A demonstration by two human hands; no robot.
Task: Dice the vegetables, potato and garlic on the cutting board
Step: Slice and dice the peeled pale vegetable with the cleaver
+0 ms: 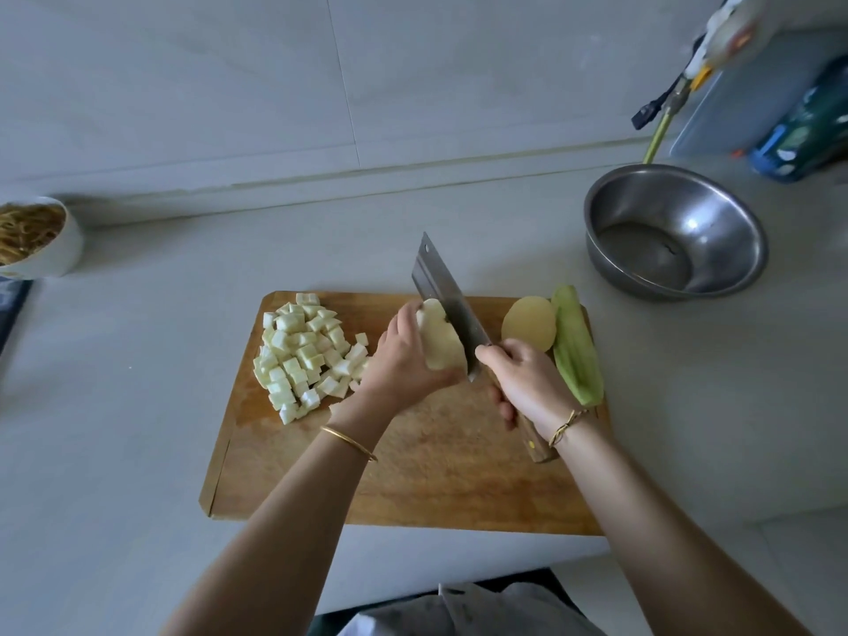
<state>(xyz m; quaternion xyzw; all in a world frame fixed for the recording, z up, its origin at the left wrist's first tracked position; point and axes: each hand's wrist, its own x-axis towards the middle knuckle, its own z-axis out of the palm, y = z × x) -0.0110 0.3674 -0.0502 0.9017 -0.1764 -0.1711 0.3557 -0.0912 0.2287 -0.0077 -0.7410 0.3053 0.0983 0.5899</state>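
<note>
While the left hand (404, 355) grips the potato (440, 342), long axis parallel to the cleaver (447, 300) against its right side, the right hand (527, 383) clasps the handle (537, 447).

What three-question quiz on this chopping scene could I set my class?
1. True or false: the steel bowl holds the diced pile.
2. What does the left hand hold? A: a garlic clove. B: the potato piece. C: a spoon.
3. Fill in: the right hand grips the cleaver by its ____.
Key: 1 false, the pile lies on the cutting board; 2 B; 3 handle.
</note>
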